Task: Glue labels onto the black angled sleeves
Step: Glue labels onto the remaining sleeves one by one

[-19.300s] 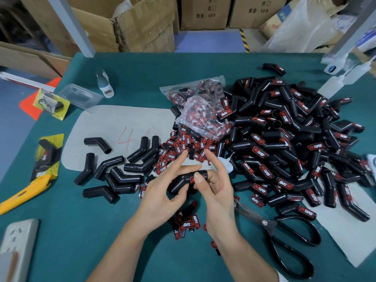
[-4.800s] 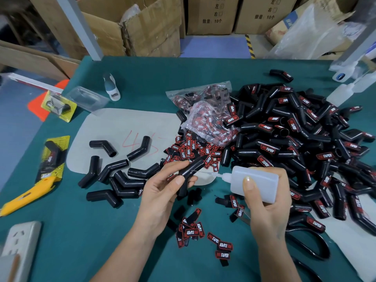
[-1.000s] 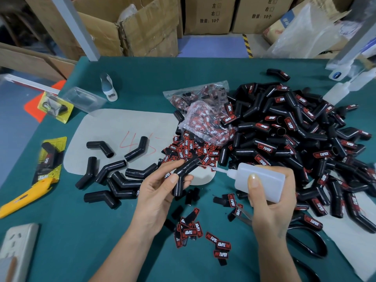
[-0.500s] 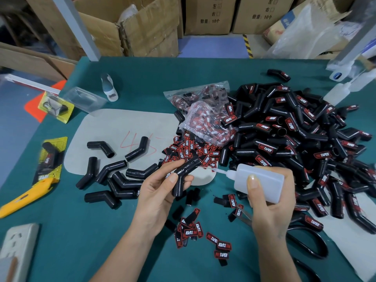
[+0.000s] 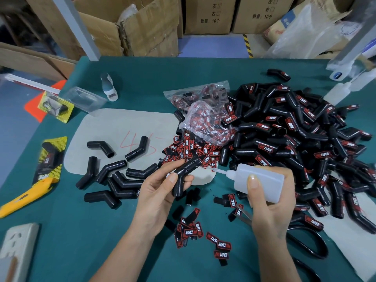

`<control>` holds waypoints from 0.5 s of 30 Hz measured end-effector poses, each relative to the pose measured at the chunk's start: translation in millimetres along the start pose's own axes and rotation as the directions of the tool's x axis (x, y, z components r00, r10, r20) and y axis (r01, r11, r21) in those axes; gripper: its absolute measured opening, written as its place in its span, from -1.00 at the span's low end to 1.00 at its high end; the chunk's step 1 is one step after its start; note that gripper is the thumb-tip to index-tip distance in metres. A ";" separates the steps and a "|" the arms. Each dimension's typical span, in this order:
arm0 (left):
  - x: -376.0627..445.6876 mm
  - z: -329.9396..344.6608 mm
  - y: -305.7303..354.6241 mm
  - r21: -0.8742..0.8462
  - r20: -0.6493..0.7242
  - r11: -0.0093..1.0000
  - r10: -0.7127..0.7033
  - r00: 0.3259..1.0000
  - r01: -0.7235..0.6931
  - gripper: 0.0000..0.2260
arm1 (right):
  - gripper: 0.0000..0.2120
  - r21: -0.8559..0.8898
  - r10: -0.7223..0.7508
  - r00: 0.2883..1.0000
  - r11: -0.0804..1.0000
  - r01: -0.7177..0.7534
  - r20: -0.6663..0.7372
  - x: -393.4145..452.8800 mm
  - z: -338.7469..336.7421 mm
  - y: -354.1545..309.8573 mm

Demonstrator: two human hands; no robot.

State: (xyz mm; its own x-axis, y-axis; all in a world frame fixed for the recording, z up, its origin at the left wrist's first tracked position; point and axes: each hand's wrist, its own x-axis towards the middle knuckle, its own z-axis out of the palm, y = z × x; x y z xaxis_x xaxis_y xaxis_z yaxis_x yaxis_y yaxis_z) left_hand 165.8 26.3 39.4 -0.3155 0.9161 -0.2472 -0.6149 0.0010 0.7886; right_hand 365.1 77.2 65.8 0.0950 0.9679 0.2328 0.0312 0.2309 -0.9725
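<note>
1. The left hand (image 5: 157, 192) pinches a bare black angled sleeve (image 5: 184, 175) near the table's centre; the right hand (image 5: 270, 197) is wrapped round the glue bottle (image 5: 259, 182), its nozzle aimed toward 9 o'clock, just short of the sleeve's upper end
2. Squeezing too hard could flood the sleeve and glue the thumb (image 5: 168, 181) lying on the bend
3. A drip could fall on the paper sheet (image 5: 122, 127) under the nozzle
4. Loose labels (image 5: 190, 231) at 6 o'clock could be brushed by a gluey hand and stick
5. Unlabelled sleeves (image 5: 114, 178) wait at 9 o'clock, the finished pile (image 5: 295, 143) at 2 o'clock; mixing them would waste checking
</note>
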 end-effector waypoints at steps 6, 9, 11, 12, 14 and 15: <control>0.2 -0.6 0.8 0.015 0.034 1.000 -0.009 0.999 0.009 -0.64 | -0.84 0.002 0.002 1.000 1.000 -0.002 0.007 -0.6 1.3 -0.1; 0.2 -1.8 0.8 0.016 0.046 1.000 -0.017 0.999 0.016 -0.52 | -0.84 -0.004 0.004 1.000 1.000 -0.004 0.019 -1.6 1.2 0.3; 0.7 -2.6 -0.1 0.015 0.046 1.000 -0.012 0.999 0.011 -0.52 | -0.84 0.000 0.012 1.000 1.000 -0.012 0.009 -1.6 0.5 0.9; 0.8 -2.7 -0.6 0.018 0.046 1.000 -0.011 0.999 0.011 -0.52 | -0.84 0.002 0.009 1.000 1.000 -0.009 0.011 -1.7 0.6 0.7; 0.8 -2.9 -1.6 0.018 0.049 1.000 -0.013 0.999 0.012 -0.52 | -0.83 -0.005 -0.016 0.999 1.000 0.016 0.029 -2.2 2.4 -1.1; 0.4 -2.7 -1.0 0.016 0.048 1.000 -0.014 0.999 0.014 -0.52 | -0.82 -0.011 -0.028 0.999 1.000 0.029 0.038 -2.4 2.8 -1.9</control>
State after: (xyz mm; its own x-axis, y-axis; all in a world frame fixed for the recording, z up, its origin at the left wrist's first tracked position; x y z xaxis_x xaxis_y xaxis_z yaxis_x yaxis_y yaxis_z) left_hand 164.3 25.6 37.0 -0.2715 0.9342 -0.2313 -0.6071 0.0202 0.7943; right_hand 362.0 74.8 67.0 0.0565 0.9640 0.2597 0.0454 0.2574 -0.9652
